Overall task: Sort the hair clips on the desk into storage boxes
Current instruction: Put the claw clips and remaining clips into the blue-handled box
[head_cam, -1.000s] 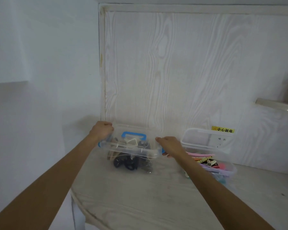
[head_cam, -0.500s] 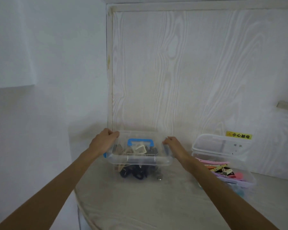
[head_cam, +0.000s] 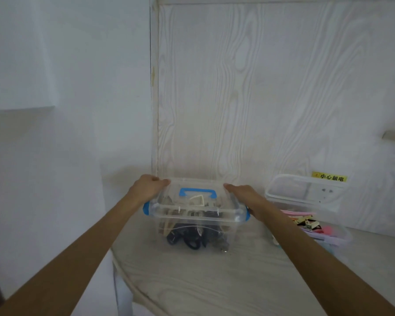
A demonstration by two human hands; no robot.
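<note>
A clear storage box (head_cam: 192,222) with a lid, a blue handle (head_cam: 197,192) and blue side latches stands on the pale wooden desk (head_cam: 214,281), close to the back panel. Dark and beige hair clips (head_cam: 192,238) lie inside it. My left hand (head_cam: 147,187) grips the lid's left end and my right hand (head_cam: 244,194) grips its right end. To the right sits a second clear box (head_cam: 338,233) holding pink and patterned clips (head_cam: 310,223), its lid (head_cam: 303,190) leaning against the wall.
A wood-grain back panel (head_cam: 260,99) rises right behind the boxes. A yellow warning sticker (head_cam: 330,177) and a wall socket are behind the second box. The desk's rounded left edge (head_cam: 123,277) drops off beside a white wall.
My hands have slid from the box's side latches up along the lid's ends toward the back. The view has shifted so the box appears further right and lower.
</note>
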